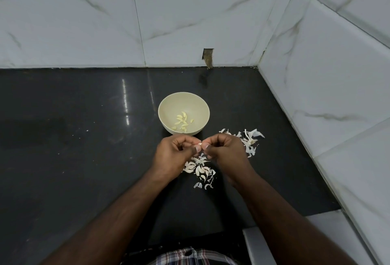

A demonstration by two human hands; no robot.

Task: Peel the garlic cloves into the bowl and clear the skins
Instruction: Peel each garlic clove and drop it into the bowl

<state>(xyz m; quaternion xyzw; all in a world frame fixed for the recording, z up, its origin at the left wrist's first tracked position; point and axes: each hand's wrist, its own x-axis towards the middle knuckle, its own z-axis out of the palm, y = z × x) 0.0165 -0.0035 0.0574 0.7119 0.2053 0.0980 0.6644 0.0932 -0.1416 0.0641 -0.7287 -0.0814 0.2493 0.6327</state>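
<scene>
Garlic clove [199,144], small & pale, sits btwn the two hands, just in front of the bowl's near rim and above the skins on the counter. It's pinched at the fingertips of both hands, thumbs on the near side, forefingers on the far side; most of it is hidden by the fingers.

Left hand [175,152]: forearm comes up from bottom left, wrist roughly straight, knuckles up, fingers curled in w/ thumb and forefinger nipping the clove's left end. Right hand [226,150]: forearm from bottom right, same pose mirrored, fingers curled, thumb tip pressed at the clove's right end. Thumbnails nearly touch each other.

Bowl [183,113], cream, upright on the dark countertop [73,138], holds a small heap of peeled cloves [182,124] toward its near side. Loose skins [200,169] are scattered on the counter under and btwn the wrists; a second patch of skins w/ a stem bit [250,141] lies just right of the right hand. White marble-look wall tiles [190,15] stand behind & to the right. Plaid shirt [190,256] shows at bottom edge.
</scene>
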